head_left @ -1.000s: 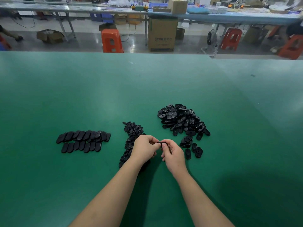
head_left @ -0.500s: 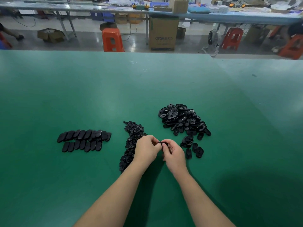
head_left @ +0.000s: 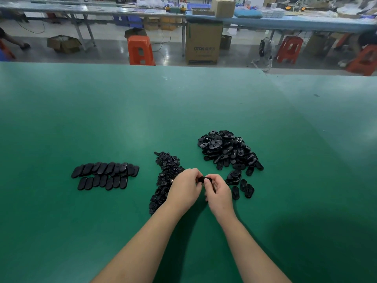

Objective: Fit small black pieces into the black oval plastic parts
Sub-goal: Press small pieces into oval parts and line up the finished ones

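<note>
Your hands have barely shifted over the last second: your left hand point(head_left: 184, 188) and right hand point(head_left: 219, 193) have stayed pressed together on one black oval part point(head_left: 201, 179), with only slight reworking of your right fingertips point(head_left: 206, 180).

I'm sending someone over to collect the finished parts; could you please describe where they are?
On the green table, look left of the person's left hand. The black oval plastic parts there lie in two tidy overlapping rows, unlike the loose heaps.

A green table point(head_left: 142, 111); beyond it an orange stool point(head_left: 140, 50) beside a cardboard box point(head_left: 203, 42).
</note>
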`<state>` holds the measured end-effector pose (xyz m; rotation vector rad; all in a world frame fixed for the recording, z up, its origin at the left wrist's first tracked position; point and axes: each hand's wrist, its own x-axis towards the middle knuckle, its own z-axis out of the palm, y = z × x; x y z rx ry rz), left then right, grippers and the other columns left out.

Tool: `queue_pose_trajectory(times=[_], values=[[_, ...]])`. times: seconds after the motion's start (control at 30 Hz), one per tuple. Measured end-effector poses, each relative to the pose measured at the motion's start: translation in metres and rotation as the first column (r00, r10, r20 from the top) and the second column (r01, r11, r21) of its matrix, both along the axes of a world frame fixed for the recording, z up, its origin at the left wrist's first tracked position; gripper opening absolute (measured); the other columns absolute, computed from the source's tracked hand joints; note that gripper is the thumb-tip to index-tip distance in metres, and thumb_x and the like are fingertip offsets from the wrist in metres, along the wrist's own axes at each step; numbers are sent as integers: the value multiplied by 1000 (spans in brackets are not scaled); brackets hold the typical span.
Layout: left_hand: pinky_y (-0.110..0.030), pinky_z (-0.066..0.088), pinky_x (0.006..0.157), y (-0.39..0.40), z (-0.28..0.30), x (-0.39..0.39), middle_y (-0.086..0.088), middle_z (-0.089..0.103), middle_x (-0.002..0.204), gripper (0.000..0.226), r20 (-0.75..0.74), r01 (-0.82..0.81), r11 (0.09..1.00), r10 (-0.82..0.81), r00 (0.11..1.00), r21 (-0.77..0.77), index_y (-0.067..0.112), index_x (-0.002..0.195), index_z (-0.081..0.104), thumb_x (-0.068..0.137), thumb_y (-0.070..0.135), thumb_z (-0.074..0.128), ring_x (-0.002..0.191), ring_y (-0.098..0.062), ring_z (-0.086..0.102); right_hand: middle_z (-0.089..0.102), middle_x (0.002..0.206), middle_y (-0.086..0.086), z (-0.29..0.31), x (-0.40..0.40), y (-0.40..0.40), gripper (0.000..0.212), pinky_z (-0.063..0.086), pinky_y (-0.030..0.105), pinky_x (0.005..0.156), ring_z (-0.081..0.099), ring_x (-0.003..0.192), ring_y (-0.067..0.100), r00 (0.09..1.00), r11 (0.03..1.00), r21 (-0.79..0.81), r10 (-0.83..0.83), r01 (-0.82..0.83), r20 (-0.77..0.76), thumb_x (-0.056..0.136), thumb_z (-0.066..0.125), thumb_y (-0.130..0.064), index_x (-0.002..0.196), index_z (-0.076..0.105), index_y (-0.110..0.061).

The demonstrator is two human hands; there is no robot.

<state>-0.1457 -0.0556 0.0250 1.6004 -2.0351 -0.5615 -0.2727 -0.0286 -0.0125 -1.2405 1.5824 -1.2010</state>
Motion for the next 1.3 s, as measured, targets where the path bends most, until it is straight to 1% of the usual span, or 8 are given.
queue_pose_trajectory(times=[0.17, 0.3, 0.43, 0.57, 0.8, 0.97, 1.17, 1.3], values=[[-37, 52, 83, 4, -2, 4, 2, 67, 106, 32, 66, 61, 995, -56, 996, -82, 22, 129, 60, 97, 21, 57, 95, -19, 64, 68, 72, -8, 2, -1, 1, 15, 52, 30, 54, 56, 56, 10, 998, 1000, 4, 16, -17, 54, 102, 58, -16, 95, 65, -27], [-34, 51, 69, 8, 0, 16, 5, 68, 97, 22, 204, 53, 974, -7, 979, -218, 26, 115, 66, 96, 30, 56, 86, -19, 66, 70, 75, -1, 3, 0, 2, 11, 54, 34, 57, 59, 57, 12, 995, 1000, -14, 18, -17, 97, 102, 59, -19, 101, 67, -26], [-30, 47, 60, 15, 0, 51, 8, 66, 86, 17, 104, -190, 962, 213, 972, -195, 26, 106, 68, 91, 32, 63, 76, -15, 64, 72, 81, -5, 4, 1, 3, 11, 56, 31, 58, 60, 59, 8, 993, 1000, 0, -13, 13, 118, 102, 58, -20, 104, 67, -27], [-22, 32, 43, 20, -8, 108, 12, 54, 63, 18, 28, -488, 863, 495, 868, -128, 21, 104, 69, 91, 33, 67, 50, -5, 51, 71, 79, -6, 4, 3, 3, 14, 57, 34, 57, 60, 59, 6, 998, 1000, 9, -17, 16, 52, 102, 57, -20, 98, 68, -27], [-30, 42, 56, 29, -25, 178, 4, 61, 75, 22, 57, -678, 730, 683, 728, -90, 19, 100, 68, 91, 39, 64, 68, -23, 58, 71, 80, -12, 6, 3, 5, 16, 55, 28, 55, 60, 59, 4, 1000, 1000, 5, -4, 4, 7, 103, 55, -19, 95, 68, -26], [-27, 37, 52, 30, -23, 181, 2, 62, 76, 26, 108, -682, 724, 690, 716, -102, 19, 108, 68, 91, 39, 66, 65, -21, 55, 71, 80, -11, 6, 4, 5, 17, 56, 29, 56, 60, 59, 4, 1000, 1000, 10, -5, 5, -3, 103, 55, -19, 94, 68, -26], [-24, 35, 48, 21, -18, 143, 9, 59, 85, 26, 105, -429, 891, 446, 889, -151, 22, 121, 68, 98, 25, 58, 58, -8, 52, 71, 80, -12, 5, 4, 4, 17, 57, 30, 56, 61, 59, 4, 1000, 1000, 12, -1, 1, -23, 103, 55, -21, 94, 68, -27], [-31, 46, 64, 0, -13, 109, 3, 60, 99, 37, 155, -378, 925, 379, 913, -33, 30, 138, 55, 102, 33, 46, 80, -18, 60, 71, 80, -12, 4, 4, 4, 16, 57, 33, 58, 61, 60, 5, 999, 1000, 18, 7, -7, -38, 103, 55, -22, 93, 68, -28]])
